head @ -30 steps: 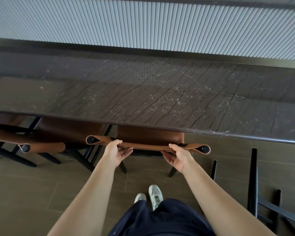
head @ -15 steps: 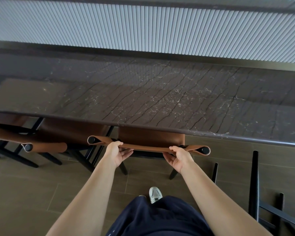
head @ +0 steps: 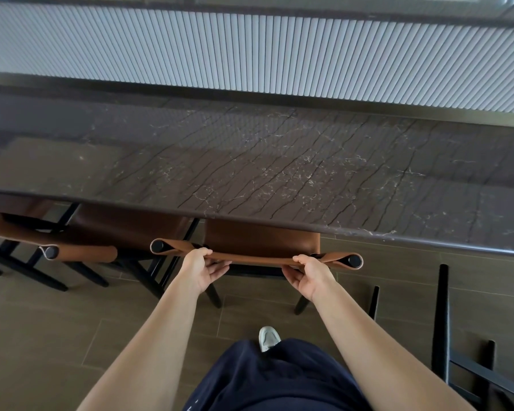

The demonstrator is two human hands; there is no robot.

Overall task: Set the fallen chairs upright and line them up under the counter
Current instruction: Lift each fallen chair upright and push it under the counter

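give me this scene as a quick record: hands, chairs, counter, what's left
left grip: holds leather backrest, left part
right grip: holds same backrest, right part
held chair: upright, seat partly under counter
neighbour chair: upright, on its left, seat under counter
fallen chair: black frame lying on floor, far right
left to do: raise fallen chair

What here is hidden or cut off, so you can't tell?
Head view:
- The chair gripped by the left hand and right hand: its seat front is hidden under the counter.
- Black chair frame, lower right: cut off by the right and bottom edges, seat unseen.
- Left chair: backrest cut off by the left edge.
- One foot: hidden behind the dark shorts; only one shoe shows.
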